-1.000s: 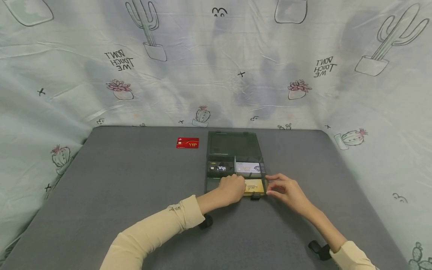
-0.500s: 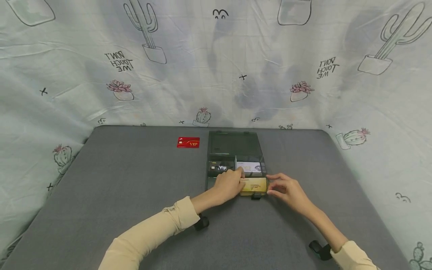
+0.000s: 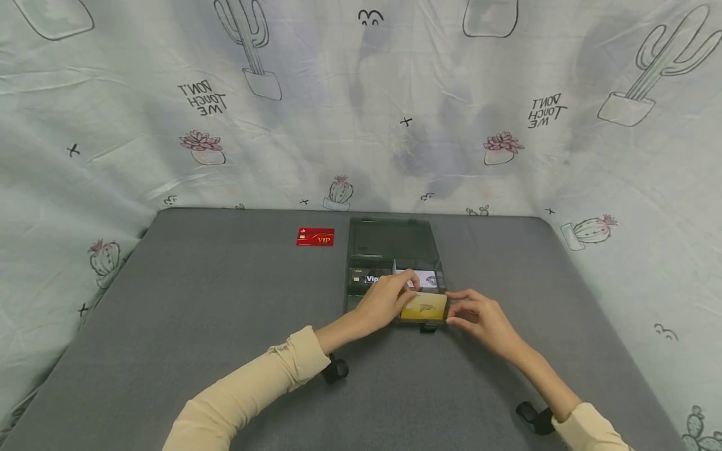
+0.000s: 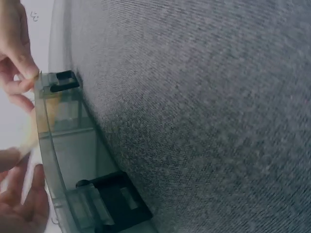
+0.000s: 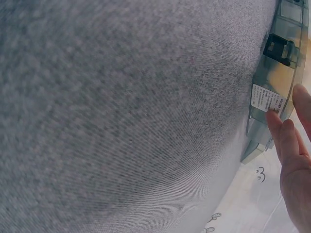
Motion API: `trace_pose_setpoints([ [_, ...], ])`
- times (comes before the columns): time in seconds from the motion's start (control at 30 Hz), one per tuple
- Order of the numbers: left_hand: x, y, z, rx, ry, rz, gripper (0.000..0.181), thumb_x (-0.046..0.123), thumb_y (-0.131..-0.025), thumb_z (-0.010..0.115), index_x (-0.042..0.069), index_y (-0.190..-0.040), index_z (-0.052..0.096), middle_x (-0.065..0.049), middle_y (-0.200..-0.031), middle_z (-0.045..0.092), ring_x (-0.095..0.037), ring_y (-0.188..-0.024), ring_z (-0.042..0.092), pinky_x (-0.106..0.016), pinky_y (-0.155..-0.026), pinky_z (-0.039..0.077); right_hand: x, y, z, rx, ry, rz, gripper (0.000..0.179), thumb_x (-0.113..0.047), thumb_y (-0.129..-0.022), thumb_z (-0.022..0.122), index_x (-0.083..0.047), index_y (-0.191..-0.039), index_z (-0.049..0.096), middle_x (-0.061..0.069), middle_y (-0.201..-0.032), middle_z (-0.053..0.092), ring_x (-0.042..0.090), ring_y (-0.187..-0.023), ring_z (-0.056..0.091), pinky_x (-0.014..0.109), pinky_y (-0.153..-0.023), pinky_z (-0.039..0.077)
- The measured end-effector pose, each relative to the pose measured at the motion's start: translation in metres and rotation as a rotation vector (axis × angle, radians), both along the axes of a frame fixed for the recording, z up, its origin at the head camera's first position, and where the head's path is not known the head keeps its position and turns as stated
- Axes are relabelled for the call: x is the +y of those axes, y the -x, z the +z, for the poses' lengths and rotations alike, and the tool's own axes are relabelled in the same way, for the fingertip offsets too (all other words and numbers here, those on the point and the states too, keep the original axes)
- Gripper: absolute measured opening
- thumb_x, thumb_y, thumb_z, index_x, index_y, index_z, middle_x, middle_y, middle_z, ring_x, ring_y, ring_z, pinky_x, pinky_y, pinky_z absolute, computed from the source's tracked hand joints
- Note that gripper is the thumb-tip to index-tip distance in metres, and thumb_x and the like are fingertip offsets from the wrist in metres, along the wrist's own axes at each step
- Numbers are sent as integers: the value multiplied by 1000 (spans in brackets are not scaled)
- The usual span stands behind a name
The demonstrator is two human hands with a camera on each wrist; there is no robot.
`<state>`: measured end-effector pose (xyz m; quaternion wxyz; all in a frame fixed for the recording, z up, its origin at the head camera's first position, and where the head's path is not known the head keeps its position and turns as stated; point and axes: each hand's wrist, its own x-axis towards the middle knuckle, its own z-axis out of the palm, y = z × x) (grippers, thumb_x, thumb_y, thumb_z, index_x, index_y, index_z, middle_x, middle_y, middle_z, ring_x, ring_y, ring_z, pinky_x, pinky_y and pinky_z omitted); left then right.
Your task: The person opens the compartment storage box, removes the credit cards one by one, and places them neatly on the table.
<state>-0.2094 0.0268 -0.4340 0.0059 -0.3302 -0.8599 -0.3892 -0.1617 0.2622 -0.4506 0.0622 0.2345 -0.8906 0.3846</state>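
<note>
An organizer box (image 3: 393, 241) of dark see-through plastic lies with its lid folded back. My left hand (image 3: 379, 305) pinches the left edge of a gold card (image 3: 425, 306), tilted up at the front right compartment. In the left wrist view the card shows as a pale yellow glow beside the left fingers (image 4: 14, 167). Behind it lie a black VIP card (image 3: 361, 276) and a white card (image 3: 429, 279), both partly covered by the left hand. My right hand (image 3: 479, 316) touches the box's right side; in the right wrist view its fingertips (image 5: 274, 119) rest by a white label (image 5: 266, 98).
A red VIP card (image 3: 315, 237) lies on the grey table (image 3: 242, 269), left of the lid. Black latches (image 4: 121, 201) stick out at the box's front. Behind hangs a cactus-print cloth (image 3: 316, 125). Dark wrist straps (image 3: 534, 418) show near both forearms.
My left hand has moved slightly up and back, and the gold card has risen and tilted in its fingers. The right hand has stayed at the box's side.
</note>
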Motion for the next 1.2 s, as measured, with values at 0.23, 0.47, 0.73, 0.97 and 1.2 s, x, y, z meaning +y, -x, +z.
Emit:
trace_pose_setpoints([
  [0.23, -9, 7, -5, -188, -188, -3, 12, 6, -91, 64, 0, -98, 72, -9, -81, 70, -7, -55, 61, -19, -54, 50, -1, -1, -2, -10, -3, -6, 18, 3, -74, 77, -13, -78, 68, 17, -110, 63, 35, -98, 64, 32, -79, 54],
  [0.47, -27, 15, 0, -304, -137, -84, 19, 4, -93, 61, 0, -108, 71, -14, -105, 70, -21, -67, 65, -32, -63, 56, 0, -1, -2, -30, -10, -22, 17, 1, -75, 77, -13, -78, 69, 17, -111, 63, 34, -98, 65, 32, -79, 54],
  [0.73, -39, 17, 3, -415, -51, -88, 29, 9, -88, 70, 0, -115, 69, -15, -109, 69, -12, -71, 68, -24, -63, 54, -1, 0, -2, -30, -23, -34, 17, 1, -75, 78, -14, -77, 68, 18, -112, 63, 33, -98, 65, 32, -79, 54],
  [0.97, -38, 16, 7, -381, 58, -91, 54, 14, -67, 87, -2, -115, 68, -11, -96, 70, -6, -65, 56, -17, -60, 49, 0, 2, 2, -45, -6, -19, 17, 1, -75, 77, -13, -78, 69, 18, -112, 62, 33, -99, 65, 32, -80, 53],
  [1.2, -35, 14, 9, -132, 184, -151, 58, 20, -68, 88, -4, -116, 67, -13, -102, 68, -13, -74, 56, -17, -62, 48, 1, 4, 4, -57, -1, -16, 17, 1, -75, 77, -14, -78, 69, 18, -112, 62, 34, -100, 64, 32, -80, 53],
])
